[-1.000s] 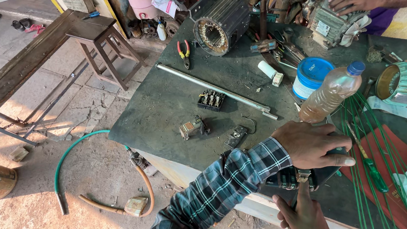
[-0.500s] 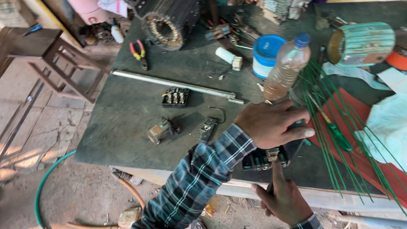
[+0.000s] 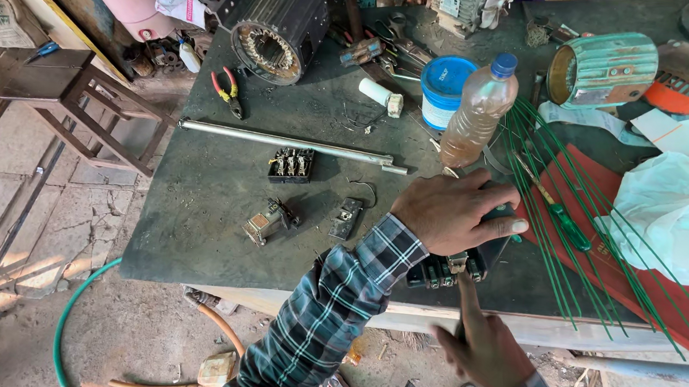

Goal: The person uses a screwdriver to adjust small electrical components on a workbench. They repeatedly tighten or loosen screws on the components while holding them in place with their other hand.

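My left hand [image 3: 451,210] lies over a black electrical switch block [image 3: 486,258] near the front edge of the dark workbench [image 3: 208,206] and grips it from above. My right hand [image 3: 483,346] is just below the bench edge. Its index finger reaches up to the block's metal terminals [image 3: 448,270]. The back of that hand faces me, so anything in its palm is hidden. Both arms wear a dark plaid sleeve [image 3: 324,318].
A plastic bottle of brownish liquid [image 3: 475,113], a blue tub [image 3: 446,85], green rods [image 3: 561,214] on a red sheet, a screwdriver [image 3: 565,221], a white bag [image 3: 683,218], motor housings [image 3: 276,27], a steel bar [image 3: 282,140], pliers [image 3: 228,91], small terminal parts [image 3: 290,165]. A wooden stool [image 3: 84,97] and a hose [image 3: 71,319] are on the floor.
The view has shifted and drawn closer to the bench. My left hand stays on the black block. My right hand has stayed under it at the bench edge.
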